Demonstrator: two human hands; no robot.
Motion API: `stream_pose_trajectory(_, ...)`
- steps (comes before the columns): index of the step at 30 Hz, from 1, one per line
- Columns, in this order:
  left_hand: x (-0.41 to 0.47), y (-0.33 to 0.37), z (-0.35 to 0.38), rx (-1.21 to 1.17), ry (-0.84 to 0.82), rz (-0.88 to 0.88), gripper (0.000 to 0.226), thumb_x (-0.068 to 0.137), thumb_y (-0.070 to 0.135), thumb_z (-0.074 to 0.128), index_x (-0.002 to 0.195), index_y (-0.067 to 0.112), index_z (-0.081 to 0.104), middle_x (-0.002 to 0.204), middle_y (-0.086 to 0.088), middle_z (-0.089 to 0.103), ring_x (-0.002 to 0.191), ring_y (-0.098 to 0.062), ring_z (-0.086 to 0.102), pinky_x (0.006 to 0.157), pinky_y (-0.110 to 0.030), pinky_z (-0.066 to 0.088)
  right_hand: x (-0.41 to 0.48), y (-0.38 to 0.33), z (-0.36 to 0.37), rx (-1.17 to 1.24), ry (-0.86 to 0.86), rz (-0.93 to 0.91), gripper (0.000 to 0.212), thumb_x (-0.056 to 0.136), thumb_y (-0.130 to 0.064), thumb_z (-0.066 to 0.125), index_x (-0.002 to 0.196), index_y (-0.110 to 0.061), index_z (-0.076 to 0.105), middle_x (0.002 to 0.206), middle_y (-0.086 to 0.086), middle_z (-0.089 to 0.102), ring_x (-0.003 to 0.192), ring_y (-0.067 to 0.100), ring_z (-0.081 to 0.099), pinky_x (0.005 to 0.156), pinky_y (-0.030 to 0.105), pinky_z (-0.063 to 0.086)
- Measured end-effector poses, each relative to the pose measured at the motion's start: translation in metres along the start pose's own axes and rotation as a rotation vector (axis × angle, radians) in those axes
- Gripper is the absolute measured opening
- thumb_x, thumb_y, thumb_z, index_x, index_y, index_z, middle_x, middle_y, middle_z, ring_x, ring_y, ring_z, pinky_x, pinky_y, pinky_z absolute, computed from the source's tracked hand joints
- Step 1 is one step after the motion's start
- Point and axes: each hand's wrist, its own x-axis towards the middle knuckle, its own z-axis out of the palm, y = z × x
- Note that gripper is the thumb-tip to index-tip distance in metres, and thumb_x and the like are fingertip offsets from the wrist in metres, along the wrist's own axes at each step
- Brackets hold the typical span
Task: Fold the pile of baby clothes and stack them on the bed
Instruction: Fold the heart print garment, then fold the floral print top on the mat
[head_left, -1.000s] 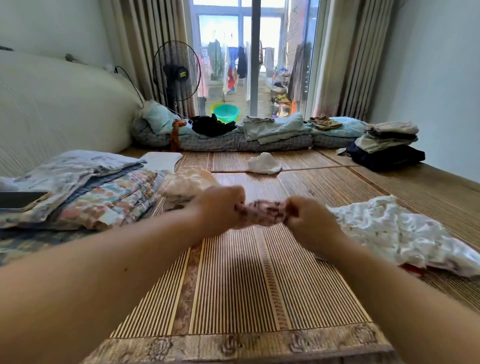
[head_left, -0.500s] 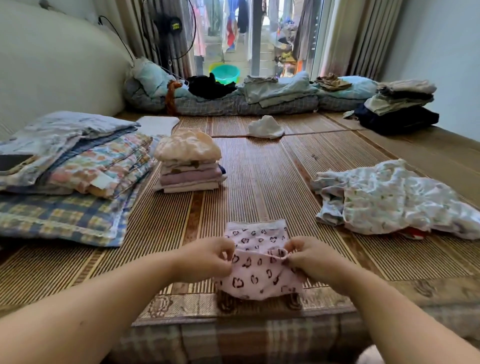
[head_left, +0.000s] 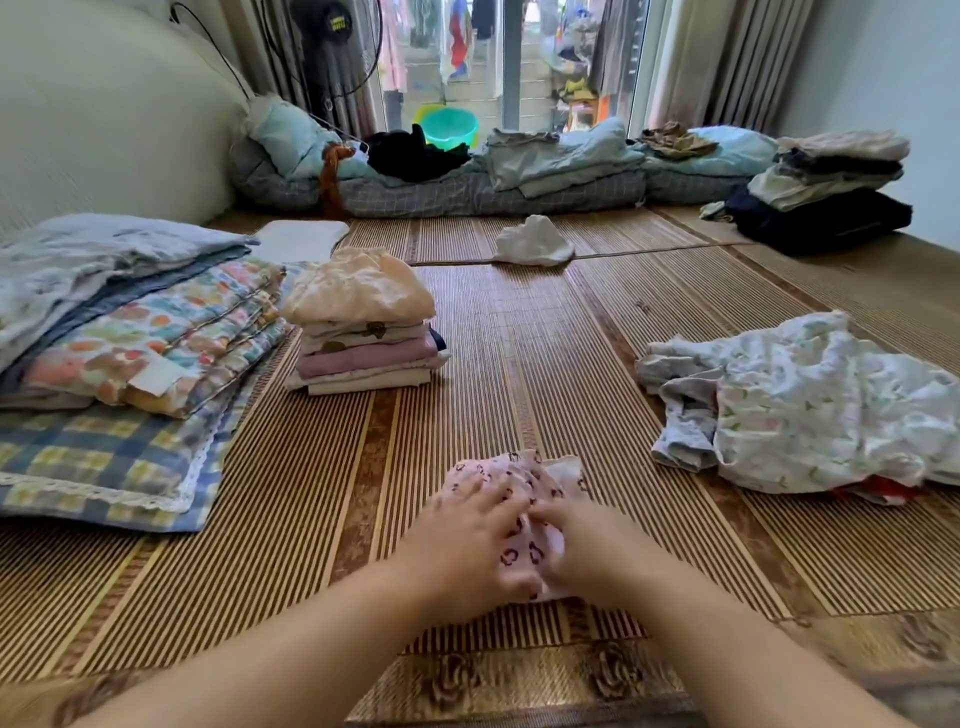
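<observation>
2 bare hands, left hand (head_left: 470, 540) and right hand (head_left: 587, 545), press a pink heart-print baby garment (head_left: 511, 478) flat on the striped bed mat (head_left: 519, 332) near its front edge, each grip pinching its cloth. Bunched fabric between the thumbs could leave a lopsided fold, which might topple off the domed folded stack (head_left: 363, 327). Unfolded floral clothes (head_left: 810, 405) wait at right.

Pink spotted garment (head_left: 514, 525) lies bunched on mat; folded stack (head_left: 363, 325) far left.
</observation>
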Motion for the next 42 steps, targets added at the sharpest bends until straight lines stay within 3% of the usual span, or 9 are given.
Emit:
stream_pose_trajectory(3, 0.007, -0.011, 0.014, 0.055, -0.140, -0.088, 0.091, 0.079, 0.080, 0.037, 0.151, 0.039, -0.002, 0.160, 0.008, -0.013, 0.147, -0.018, -0.015, 0.118, -0.055, 0.002, 0.013, -0.001, 0.013, -0.120, -0.087, 0.025, 0.069, 0.088, -0.041, 0.055, 0.148, -0.036, 0.023, 0.159, -0.009, 0.016, 0.147, 0.015, 0.012, 0.114, 0.051, 0.026)
stream_pose_trajectory(5, 0.011, -0.025, 0.013, 0.040, -0.137, -0.123, 0.090, 0.079, 0.081, 0.034, 0.151, 0.040, -0.001, 0.160, 0.007, -0.014, 0.147, -0.017, -0.015, 0.118, -0.056, 0.004, 0.028, -0.007, 0.014, -0.168, -0.060, -0.007, 0.067, 0.090, -0.043, 0.049, 0.149, -0.037, 0.017, 0.161, -0.009, 0.008, 0.148, 0.015, 0.003, 0.115, 0.053, 0.022)
stream_pose_trajectory(13, 0.020, -0.150, -0.016, -0.016, -0.107, -0.330, 0.092, 0.075, 0.080, 0.042, 0.148, 0.048, -0.004, 0.159, 0.012, -0.019, 0.146, -0.014, -0.015, 0.118, -0.055, 0.008, 0.146, -0.084, 0.032, -0.272, -0.106, -0.206, 0.071, 0.092, -0.056, 0.037, 0.151, -0.037, 0.003, 0.161, -0.008, -0.010, 0.148, 0.018, -0.008, 0.113, 0.061, 0.006)
stream_pose_trajectory(18, 0.026, -0.226, -0.041, 0.055, -0.141, -0.413, 0.101, 0.064, 0.084, 0.043, 0.150, 0.045, 0.007, 0.161, 0.009, -0.007, 0.148, -0.015, -0.004, 0.118, -0.048, 0.016, 0.203, -0.143, 0.057, -0.204, -0.085, -0.298, 0.069, 0.092, -0.053, 0.037, 0.152, -0.035, 0.007, 0.159, -0.011, -0.020, 0.145, 0.018, -0.024, 0.111, 0.063, -0.004)
stream_pose_trajectory(25, 0.030, -0.255, -0.065, 0.114, -0.219, -0.442, 0.103, 0.061, 0.082, 0.049, 0.149, 0.043, 0.014, 0.162, 0.008, 0.002, 0.148, -0.017, 0.003, 0.118, -0.050, 0.016, 0.221, -0.166, 0.062, -0.132, -0.057, -0.321, 0.069, 0.089, -0.059, 0.041, 0.150, -0.036, 0.015, 0.161, -0.007, -0.006, 0.147, 0.019, -0.013, 0.114, 0.061, -0.005)
stream_pose_trajectory(28, 0.028, -0.226, -0.062, 0.119, -0.034, -0.388, 0.093, 0.068, 0.081, 0.048, 0.148, 0.046, 0.016, 0.161, 0.010, 0.006, 0.148, -0.019, 0.001, 0.118, -0.051, 0.009, 0.193, -0.144, 0.043, -0.161, 0.114, -0.308, 0.066, 0.090, -0.063, 0.037, 0.149, -0.038, 0.020, 0.161, -0.003, 0.010, 0.148, 0.021, 0.003, 0.114, 0.059, -0.002)
stream_pose_trajectory(32, 0.042, -0.153, -0.046, 0.047, 0.169, -0.291, 0.089, 0.073, 0.075, 0.052, 0.147, 0.048, 0.011, 0.161, 0.009, -0.007, 0.146, -0.019, -0.016, 0.117, -0.049, -0.005, 0.139, -0.077, -0.001, -0.273, 0.306, -0.218, 0.071, 0.088, -0.069, 0.035, 0.149, -0.038, 0.018, 0.161, -0.001, 0.013, 0.148, 0.020, 0.004, 0.115, 0.057, 0.001)
stream_pose_trajectory(37, 0.085, -0.016, -0.031, 0.017, 0.140, -0.052, 0.082, 0.082, 0.060, 0.057, 0.147, 0.049, 0.008, 0.159, 0.007, -0.017, 0.145, -0.021, -0.021, 0.117, -0.050, -0.006, 0.060, 0.044, -0.060, -0.229, 0.387, 0.117, 0.073, 0.086, -0.064, 0.047, 0.148, -0.038, 0.021, 0.160, 0.000, 0.015, 0.147, 0.021, 0.010, 0.115, 0.058, 0.010)
stream_pose_trajectory(42, 0.129, 0.109, -0.012, 0.010, 0.078, 0.138, 0.082, 0.082, 0.057, 0.058, 0.148, 0.046, 0.011, 0.161, 0.009, -0.009, 0.147, -0.020, -0.012, 0.120, -0.052, 0.004, 0.000, 0.143, -0.090, -0.099, 0.514, 0.418, 0.067, 0.082, -0.058, 0.055, 0.140, -0.032, 0.035, 0.147, -0.001, 0.035, 0.135, 0.025, 0.033, 0.107, 0.048, 0.030)
